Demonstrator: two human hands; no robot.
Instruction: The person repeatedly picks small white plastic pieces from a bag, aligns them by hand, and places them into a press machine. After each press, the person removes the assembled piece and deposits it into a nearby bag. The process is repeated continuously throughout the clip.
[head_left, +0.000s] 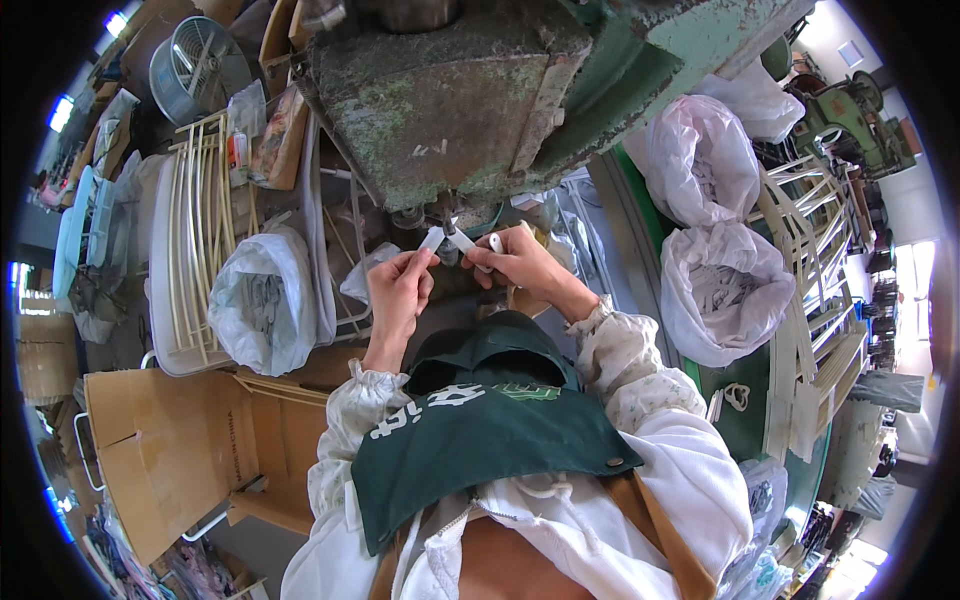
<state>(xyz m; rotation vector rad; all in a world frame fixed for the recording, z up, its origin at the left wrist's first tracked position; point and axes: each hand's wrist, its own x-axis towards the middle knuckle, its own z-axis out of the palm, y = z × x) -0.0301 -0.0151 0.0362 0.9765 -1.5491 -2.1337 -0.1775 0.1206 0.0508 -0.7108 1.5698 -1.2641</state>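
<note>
My left hand (400,290) pinches a short white flat strip (432,239) between thumb and forefinger. Across from it, my right hand (528,264) is closed on another white flat strip (460,240). A small white piece with a rounded end (496,243) also shows between the right fingers. The two strips lean toward each other, their upper ends just below the metal tool (448,212) of a worn green machine (450,110). Whether they touch the tool or each other I cannot tell. The machine's lower working area is partly hidden behind my hands.
At left stand a white bag of small pieces (262,300), a pale tray (160,260) with long cream strips, and an open cardboard box (160,450). On the right, two white bags (725,290) of grey-white pieces rest on a green surface beside stacked pale strips (820,290).
</note>
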